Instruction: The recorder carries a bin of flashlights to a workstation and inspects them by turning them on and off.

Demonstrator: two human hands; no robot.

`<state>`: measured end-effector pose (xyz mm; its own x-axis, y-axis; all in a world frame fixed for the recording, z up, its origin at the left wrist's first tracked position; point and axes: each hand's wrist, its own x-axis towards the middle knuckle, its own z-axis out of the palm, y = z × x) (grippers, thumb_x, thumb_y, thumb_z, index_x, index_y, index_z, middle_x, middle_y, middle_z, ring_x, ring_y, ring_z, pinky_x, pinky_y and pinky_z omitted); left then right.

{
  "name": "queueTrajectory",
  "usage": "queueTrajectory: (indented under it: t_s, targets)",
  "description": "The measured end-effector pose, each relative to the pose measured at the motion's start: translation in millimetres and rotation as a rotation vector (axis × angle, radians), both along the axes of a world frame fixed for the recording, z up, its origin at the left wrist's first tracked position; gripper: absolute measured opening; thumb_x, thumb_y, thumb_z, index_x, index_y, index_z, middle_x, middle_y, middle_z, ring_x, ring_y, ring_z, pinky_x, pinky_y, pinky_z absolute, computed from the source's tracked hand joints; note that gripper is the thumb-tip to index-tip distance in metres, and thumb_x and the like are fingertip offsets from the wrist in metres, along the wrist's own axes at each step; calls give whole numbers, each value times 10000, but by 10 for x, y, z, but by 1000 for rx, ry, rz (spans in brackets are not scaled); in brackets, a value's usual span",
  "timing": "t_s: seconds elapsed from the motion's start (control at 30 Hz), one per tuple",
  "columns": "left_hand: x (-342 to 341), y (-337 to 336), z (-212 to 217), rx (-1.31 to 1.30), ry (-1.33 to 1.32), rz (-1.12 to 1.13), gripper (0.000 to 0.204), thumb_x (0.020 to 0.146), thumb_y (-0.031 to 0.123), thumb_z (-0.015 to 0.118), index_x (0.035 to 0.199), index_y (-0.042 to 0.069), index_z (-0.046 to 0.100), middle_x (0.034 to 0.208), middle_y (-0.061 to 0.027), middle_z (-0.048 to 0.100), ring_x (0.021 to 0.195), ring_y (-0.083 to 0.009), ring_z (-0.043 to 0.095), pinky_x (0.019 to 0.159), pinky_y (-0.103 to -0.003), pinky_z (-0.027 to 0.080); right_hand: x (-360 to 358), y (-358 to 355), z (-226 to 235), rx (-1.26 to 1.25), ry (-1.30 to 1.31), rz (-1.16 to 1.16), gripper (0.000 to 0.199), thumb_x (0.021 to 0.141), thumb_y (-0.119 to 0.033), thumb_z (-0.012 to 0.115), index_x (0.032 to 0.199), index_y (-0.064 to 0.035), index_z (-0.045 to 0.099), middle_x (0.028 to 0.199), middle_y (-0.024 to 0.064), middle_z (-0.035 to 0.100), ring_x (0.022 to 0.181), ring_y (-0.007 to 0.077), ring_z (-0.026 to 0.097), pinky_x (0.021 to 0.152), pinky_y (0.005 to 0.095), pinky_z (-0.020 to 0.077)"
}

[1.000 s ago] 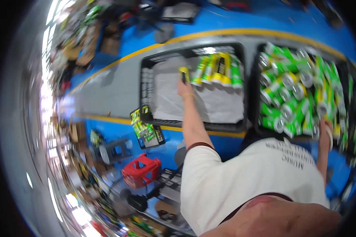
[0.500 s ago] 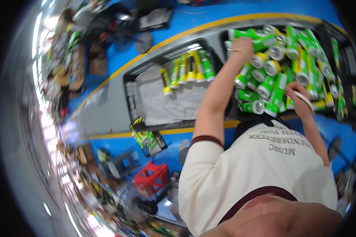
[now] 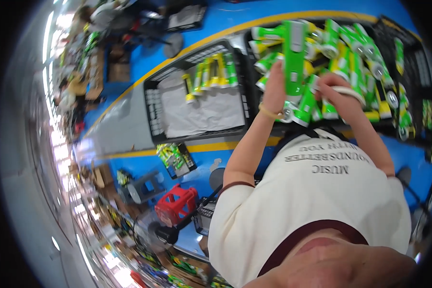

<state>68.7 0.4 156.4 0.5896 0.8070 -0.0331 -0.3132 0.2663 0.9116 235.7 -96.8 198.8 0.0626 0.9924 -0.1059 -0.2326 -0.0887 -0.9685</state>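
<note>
My left hand (image 3: 274,89) is closed around a green flashlight (image 3: 294,57), held up over a black crate (image 3: 377,122) full of loose flashlights. Its clear lens end points down toward my body, and a grey panel shows on its upper part. To the right, my right hand (image 3: 340,95) has its fingers curled in, close to the white end of another green flashlight (image 3: 305,106) on the pile. Whether the fingers grip that one is hidden. Green and yellow flashlights (image 3: 353,72) lie at many angles beneath both hands.
Left of the pile, a second black crate (image 3: 151,108) lined with white sheeting (image 3: 201,115) holds a row of several flashlights (image 3: 210,72). Below stand a small tray of green and yellow pieces (image 3: 176,158) and a red stool (image 3: 176,204). People work at the far left.
My left hand has come up and nearer from the pile with a green flashlight in it. My right hand has moved left and slightly up, closer to the left. The view has shifted slightly.
</note>
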Motion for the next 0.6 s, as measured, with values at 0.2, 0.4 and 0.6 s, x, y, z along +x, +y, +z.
queueTrajectory:
  t_s: [0.2, 0.4, 0.6]
  targets:
    - [78, -328, 212, 110, 11, 206, 594, 928, 475, 287, 1282, 1, 340, 1077, -56, 525, 930, -120, 507, 814, -257, 410, -77, 230, 179, -83, 10, 161, 132, 839, -149, 583, 825, -34, 519, 733, 19, 543, 690, 92, 527, 630, 225, 425]
    - [-53, -473, 44, 198, 45, 287, 388, 876, 123, 511, 1221, -7, 389, 1052, -60, 543, 913, -105, 514, 792, -242, 417, -204, 232, 146, -61, -304, 129, 212, 798, -183, 646, 818, -29, 502, 731, 13, 519, 651, 79, 517, 578, 217, 422]
    - [-326, -469, 48, -351, -382, 56, 342, 870, 183, 523, 1157, 40, 404, 1019, -96, 557, 900, -217, 583, 739, -337, 499, -299, 331, 36, 5, -414, 200, 316, 789, -289, 649, 832, -32, 470, 731, 9, 501, 636, 66, 479, 553, 198, 395]
